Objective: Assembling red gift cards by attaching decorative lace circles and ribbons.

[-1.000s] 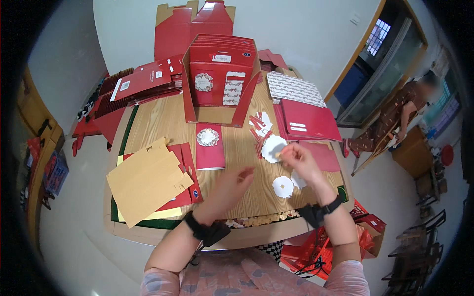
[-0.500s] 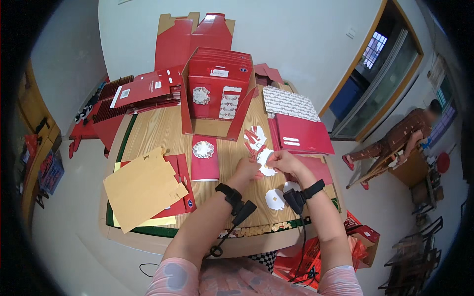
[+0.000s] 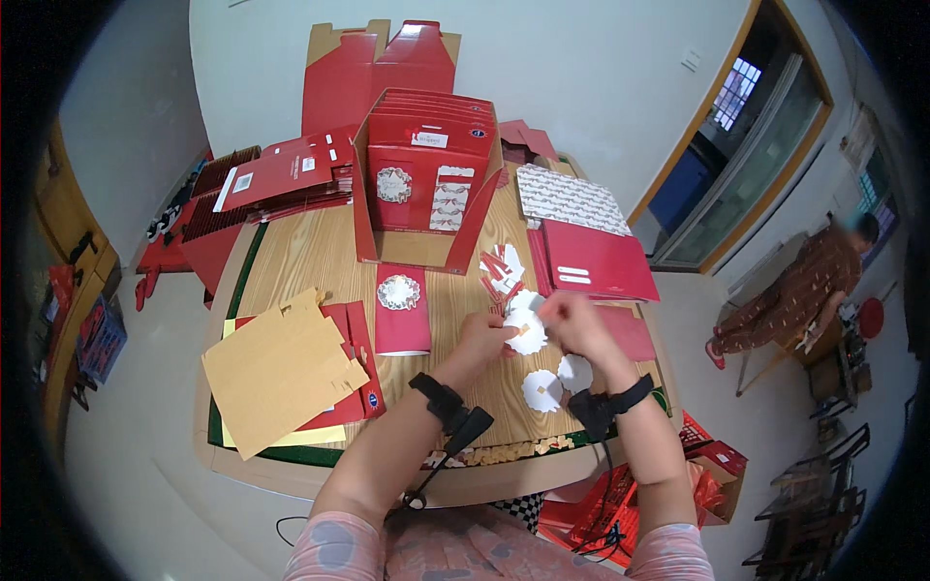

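My left hand pinches the left edge of a white scalloped paper disc, which has a small tan square at its middle. Just right of that disc is my right hand, its fingers curled together and blurred at the tips; whatever they may hold is too small to make out. Two similar discs lie nearer me, one with a tan square and another beside it. Beyond my hands is a loose pile of red and white paper pieces. A red paper sleeve bearing an ornate round label lies left of them.
An open red display box stands at the table's middle back. Stacked red folders lie far left, a tan cardboard sheet near left, and red card with patterned sheets at right. Another person stands beyond.
My right hand has come away from the disc, moving slightly right, while my left hand keeps hold of it. The other person has shifted right and is more upright.
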Demonstrator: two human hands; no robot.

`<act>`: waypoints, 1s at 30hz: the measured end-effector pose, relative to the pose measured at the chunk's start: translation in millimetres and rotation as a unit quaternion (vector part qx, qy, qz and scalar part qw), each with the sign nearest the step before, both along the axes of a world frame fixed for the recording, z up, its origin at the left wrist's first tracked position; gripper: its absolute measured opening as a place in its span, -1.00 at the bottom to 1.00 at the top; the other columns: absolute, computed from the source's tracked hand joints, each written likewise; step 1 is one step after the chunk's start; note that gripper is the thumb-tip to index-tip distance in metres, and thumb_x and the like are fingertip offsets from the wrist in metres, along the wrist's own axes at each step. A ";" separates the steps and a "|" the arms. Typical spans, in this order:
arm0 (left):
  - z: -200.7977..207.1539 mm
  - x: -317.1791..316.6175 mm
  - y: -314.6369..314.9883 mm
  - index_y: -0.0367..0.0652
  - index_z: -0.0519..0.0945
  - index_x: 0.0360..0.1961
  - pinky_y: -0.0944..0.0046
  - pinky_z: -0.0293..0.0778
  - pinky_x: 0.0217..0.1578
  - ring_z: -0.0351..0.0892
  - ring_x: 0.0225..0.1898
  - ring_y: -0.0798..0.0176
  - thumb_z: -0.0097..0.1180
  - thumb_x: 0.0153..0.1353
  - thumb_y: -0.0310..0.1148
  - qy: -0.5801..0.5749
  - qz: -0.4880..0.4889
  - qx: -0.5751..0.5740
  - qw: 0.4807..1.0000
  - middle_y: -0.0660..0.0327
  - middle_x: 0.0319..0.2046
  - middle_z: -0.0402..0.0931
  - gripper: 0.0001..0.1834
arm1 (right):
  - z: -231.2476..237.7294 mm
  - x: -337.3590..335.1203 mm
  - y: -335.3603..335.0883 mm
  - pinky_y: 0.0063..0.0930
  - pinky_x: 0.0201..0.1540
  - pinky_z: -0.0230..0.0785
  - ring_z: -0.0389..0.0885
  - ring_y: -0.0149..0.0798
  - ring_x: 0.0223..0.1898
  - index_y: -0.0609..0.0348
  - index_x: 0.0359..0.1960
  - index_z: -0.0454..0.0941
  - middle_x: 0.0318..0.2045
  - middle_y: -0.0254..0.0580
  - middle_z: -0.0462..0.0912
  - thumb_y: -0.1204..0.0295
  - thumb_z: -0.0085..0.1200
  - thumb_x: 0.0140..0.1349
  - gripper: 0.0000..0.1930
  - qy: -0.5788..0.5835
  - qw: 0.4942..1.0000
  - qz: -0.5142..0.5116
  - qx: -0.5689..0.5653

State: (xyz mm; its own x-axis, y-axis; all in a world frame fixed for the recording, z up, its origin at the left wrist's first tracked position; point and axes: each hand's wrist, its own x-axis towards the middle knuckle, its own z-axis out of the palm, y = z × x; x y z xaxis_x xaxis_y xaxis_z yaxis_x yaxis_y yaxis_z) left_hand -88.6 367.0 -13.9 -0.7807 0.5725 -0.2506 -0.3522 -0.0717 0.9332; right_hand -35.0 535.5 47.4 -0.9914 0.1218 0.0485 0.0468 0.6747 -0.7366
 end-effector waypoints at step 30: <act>16.6 0.4 6.8 -0.43 0.52 -0.28 0.44 0.54 -0.54 0.57 -0.51 0.33 0.15 0.09 -0.43 0.010 -0.006 0.055 0.998 0.15 -0.46 0.52 -0.76 | 19.3 41.9 -29.4 -0.14 0.12 0.12 0.20 0.05 0.16 -0.04 -0.32 0.64 0.13 -0.04 0.28 0.48 0.23 -0.15 -0.73 0.286 0.916 -0.006 0.279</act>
